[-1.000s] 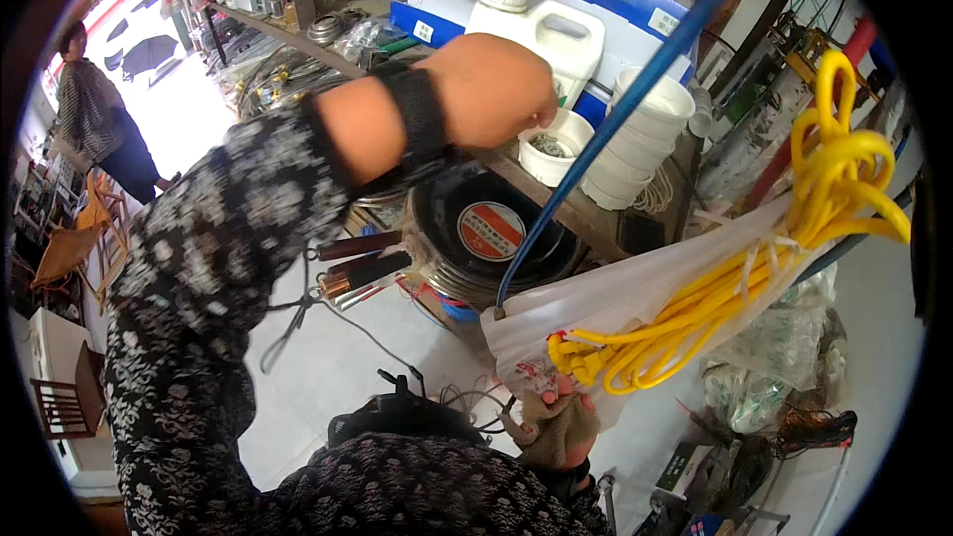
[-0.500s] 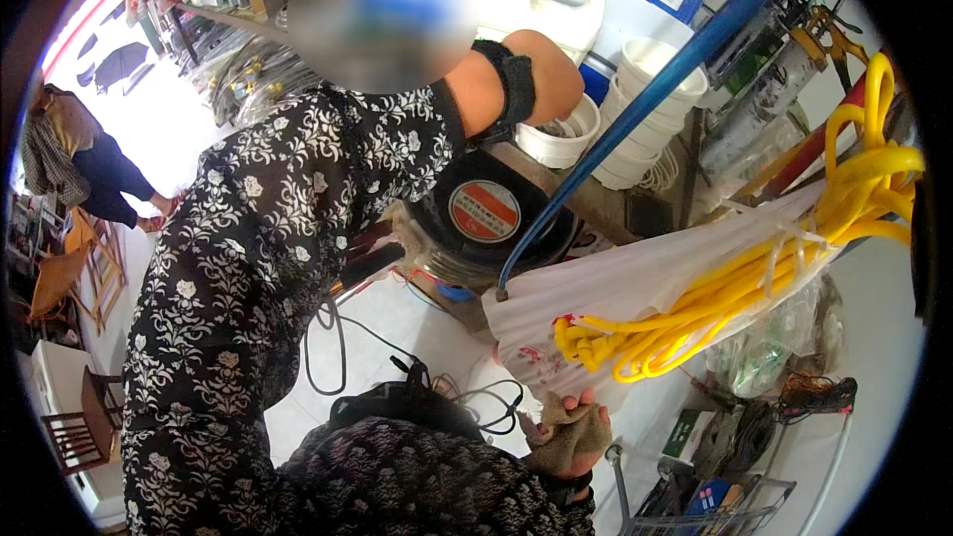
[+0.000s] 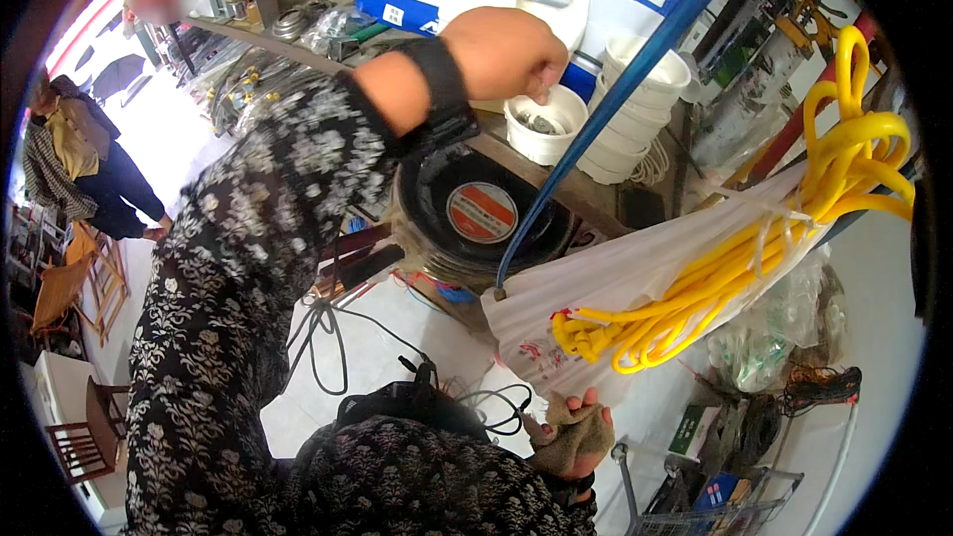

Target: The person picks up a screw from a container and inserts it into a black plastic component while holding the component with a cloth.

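My left hand (image 3: 511, 55), with a black band at the wrist, hovers just above a small white tub (image 3: 537, 144) with small grey pieces inside. Its fingers are curled and pinched together; whatever they may hold is hidden. Low in front of my body, my right hand (image 3: 576, 437) wears a worn brown fingerless glove. Its fingers bend inward toward the thumb, and the palm's content cannot be seen. Beyond that hand hangs a whitish plastic sheet (image 3: 526, 323) with a bundle of yellow tubing (image 3: 695, 288) on it.
A blue pole (image 3: 635, 89) slants across the view. Nearby stand stacked white tubs (image 3: 630, 119), a white jug (image 3: 546, 0) and a black coil with a round label (image 3: 482, 212). Cables (image 3: 328, 337) lie on the floor. A person (image 3: 84, 159) stands far left; a wire cart (image 3: 735, 506) is lower right.
My left hand has come up out of the white tub and moved slightly left. The person whose blurred head was near my left arm now shows farther left. My right hand stays almost still.
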`<control>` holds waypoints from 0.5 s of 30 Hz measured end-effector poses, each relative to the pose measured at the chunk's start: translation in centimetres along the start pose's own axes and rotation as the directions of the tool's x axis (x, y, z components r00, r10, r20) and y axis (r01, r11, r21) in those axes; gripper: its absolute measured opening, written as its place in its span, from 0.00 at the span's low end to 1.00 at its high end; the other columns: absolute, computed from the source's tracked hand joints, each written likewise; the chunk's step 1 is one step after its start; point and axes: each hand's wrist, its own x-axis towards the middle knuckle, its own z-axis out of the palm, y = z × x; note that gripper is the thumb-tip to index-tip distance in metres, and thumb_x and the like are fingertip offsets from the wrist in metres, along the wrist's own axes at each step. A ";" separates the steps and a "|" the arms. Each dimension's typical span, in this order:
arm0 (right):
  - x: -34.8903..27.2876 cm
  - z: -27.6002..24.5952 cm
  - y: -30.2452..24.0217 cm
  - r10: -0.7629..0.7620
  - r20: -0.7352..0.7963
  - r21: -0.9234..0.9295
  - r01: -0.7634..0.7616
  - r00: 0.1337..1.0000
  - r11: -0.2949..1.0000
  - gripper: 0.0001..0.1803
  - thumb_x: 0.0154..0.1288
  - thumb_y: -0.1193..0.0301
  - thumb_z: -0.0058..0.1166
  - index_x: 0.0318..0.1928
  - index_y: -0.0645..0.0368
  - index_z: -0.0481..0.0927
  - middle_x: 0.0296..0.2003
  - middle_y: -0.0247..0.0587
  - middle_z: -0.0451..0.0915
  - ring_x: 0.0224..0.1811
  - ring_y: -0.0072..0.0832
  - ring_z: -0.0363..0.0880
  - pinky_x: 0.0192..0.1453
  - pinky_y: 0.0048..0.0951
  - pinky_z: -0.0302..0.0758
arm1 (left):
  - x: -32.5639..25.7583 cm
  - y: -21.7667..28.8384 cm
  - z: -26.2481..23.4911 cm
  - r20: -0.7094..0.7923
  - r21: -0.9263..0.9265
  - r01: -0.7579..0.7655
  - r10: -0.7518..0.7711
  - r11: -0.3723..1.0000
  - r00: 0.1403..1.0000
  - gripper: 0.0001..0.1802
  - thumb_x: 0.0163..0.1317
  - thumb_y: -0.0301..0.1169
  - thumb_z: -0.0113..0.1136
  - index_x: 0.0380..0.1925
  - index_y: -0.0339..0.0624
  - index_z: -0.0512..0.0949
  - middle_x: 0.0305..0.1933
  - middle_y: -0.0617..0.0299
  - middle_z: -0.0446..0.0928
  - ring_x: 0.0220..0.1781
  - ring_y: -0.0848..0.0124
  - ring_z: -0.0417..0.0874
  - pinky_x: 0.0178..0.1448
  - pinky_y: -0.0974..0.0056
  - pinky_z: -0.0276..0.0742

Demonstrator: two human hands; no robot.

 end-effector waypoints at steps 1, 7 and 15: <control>0.0 0.0 -0.1 -0.011 -0.022 -0.019 0.010 1.000 1.000 0.25 0.66 0.50 0.31 0.51 0.48 0.76 0.44 0.40 0.77 0.47 0.42 0.73 0.47 0.53 0.69 | -0.9 -0.5 -0.5 -0.015 -0.215 0.005 -0.008 0.977 1.000 0.09 0.46 0.34 0.67 0.22 0.45 0.77 0.26 0.62 0.79 0.31 0.67 0.81 0.34 0.62 0.73; 0.6 -0.5 0.1 0.011 -0.017 -0.134 -0.013 1.000 0.991 0.24 0.66 0.51 0.33 0.51 0.48 0.75 0.44 0.40 0.77 0.46 0.42 0.73 0.44 0.53 0.69 | -12.4 -1.2 -5.4 0.070 -0.984 0.114 -0.288 0.139 0.955 0.03 0.60 0.23 0.56 0.31 0.38 0.71 0.48 0.47 0.76 0.47 0.65 0.81 0.51 0.64 0.79; 2.8 -0.6 0.6 0.132 0.120 -0.375 -0.078 0.984 0.924 0.25 0.69 0.50 0.31 0.60 0.43 0.67 0.48 0.32 0.75 0.45 0.32 0.73 0.44 0.44 0.70 | -28.7 -1.4 -6.5 -0.049 -0.828 -0.344 -0.554 -0.442 0.831 0.05 0.62 0.28 0.54 0.37 0.41 0.75 0.49 0.57 0.75 0.50 0.69 0.78 0.55 0.63 0.77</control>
